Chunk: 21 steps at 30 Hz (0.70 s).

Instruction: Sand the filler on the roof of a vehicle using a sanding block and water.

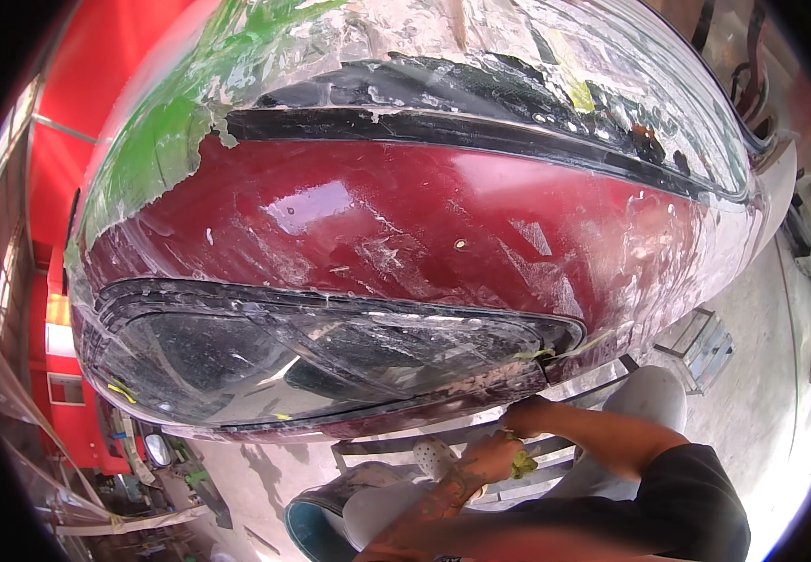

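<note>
While the left hand (490, 456) seemingly gripped a crumpled yellow-green wad (523, 465), likely keeping it bunched, the grip of the right hand (529, 415) was unclear.

This is a car body workshop by the look of it: a dark red car (405, 215) fills the view, its paint scuffed and dusty, with a torn green covering (157, 155) clinging to one end. Beside it lies grey floor (759, 351) (glaring toward the right) with a metal stand (702, 350). Clutter (134, 457) at lower left, small and warped, may be parts.
</note>
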Each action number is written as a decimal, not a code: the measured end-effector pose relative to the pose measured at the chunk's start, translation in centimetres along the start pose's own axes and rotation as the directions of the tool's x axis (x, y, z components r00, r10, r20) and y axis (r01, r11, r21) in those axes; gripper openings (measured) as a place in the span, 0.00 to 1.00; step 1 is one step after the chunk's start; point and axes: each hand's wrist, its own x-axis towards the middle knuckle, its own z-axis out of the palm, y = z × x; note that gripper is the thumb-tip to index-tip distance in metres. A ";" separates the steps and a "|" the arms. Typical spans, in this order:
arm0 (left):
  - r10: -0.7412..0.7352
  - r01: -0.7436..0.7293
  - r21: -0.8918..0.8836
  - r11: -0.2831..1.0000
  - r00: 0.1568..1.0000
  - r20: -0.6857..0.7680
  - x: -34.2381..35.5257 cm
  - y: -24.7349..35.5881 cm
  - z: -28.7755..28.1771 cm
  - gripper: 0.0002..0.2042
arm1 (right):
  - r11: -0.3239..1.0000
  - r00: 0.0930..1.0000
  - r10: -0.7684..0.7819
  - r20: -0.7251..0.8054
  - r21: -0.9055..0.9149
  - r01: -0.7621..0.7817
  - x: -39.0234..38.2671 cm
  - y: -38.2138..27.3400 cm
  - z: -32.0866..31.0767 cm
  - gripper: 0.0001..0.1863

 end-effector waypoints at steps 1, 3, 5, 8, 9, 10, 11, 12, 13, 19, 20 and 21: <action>0.002 -0.002 0.000 1.000 1.000 -0.001 0.1 0.2 -0.2 0.15 | 1.000 1.000 0.021 0.006 -0.003 -0.021 0.1 0.2 0.1 0.12; -0.034 0.034 -0.029 0.999 0.999 0.010 -0.3 0.7 -0.8 0.15 | 1.000 1.000 0.010 -0.001 0.003 -0.010 0.4 0.8 0.5 0.13; -0.045 0.045 -0.001 0.999 0.999 -0.007 -0.7 1.3 -1.2 0.15 | 1.000 1.000 -0.004 -0.010 0.000 0.004 0.7 1.3 0.7 0.13; -0.021 0.023 0.045 0.999 0.998 -0.054 -0.1 0.6 -0.7 0.13 | 0.999 1.000 0.012 0.026 0.029 -0.013 0.8 1.8 0.3 0.13; 0.012 -0.008 0.060 0.998 0.997 -0.077 0.0 0.5 -0.6 0.13 | 0.998 1.000 0.006 0.019 0.056 -0.007 0.4 1.8 0.1 0.14; 0.012 -0.006 0.063 0.998 0.995 -0.096 0.0 0.4 -0.5 0.13 | 0.997 1.000 0.000 0.012 0.082 -0.001 0.2 1.8 0.0 0.14; 0.025 -0.020 0.060 0.998 0.996 -0.088 0.0 0.5 -0.7 0.12 | 0.998 0.999 -0.014 0.043 0.056 0.011 0.4 2.0 0.2 0.14; 0.048 -0.043 0.063 0.997 0.996 -0.079 0.1 0.7 -1.0 0.12 | 0.998 0.999 -0.003 0.053 0.063 0.000 0.3 2.3 0.6 0.16; 0.028 -0.021 0.077 0.997 0.996 -0.087 -0.1 1.0 -1.2 0.13 | 0.996 0.996 0.007 0.094 0.092 -0.016 0.2 2.3 0.8 0.17; 0.045 -0.030 0.073 0.997 0.974 -0.220 -1.4 2.3 -2.3 0.13 | 0.980 0.985 0.058 0.162 0.180 -0.087 -0.8 2.8 1.2 0.22; 0.052 -0.034 0.079 0.996 0.968 -0.246 -1.3 2.3 -2.1 0.13 | 0.983 0.987 0.060 0.151 0.165 -0.085 -0.2 3.5 1.9 0.21; 0.073 -0.053 0.081 0.995 0.959 -0.274 -1.6 2.4 -2.0 0.12 | 0.985 0.986 0.058 0.155 0.154 -0.082 -0.2 3.5 2.0 0.21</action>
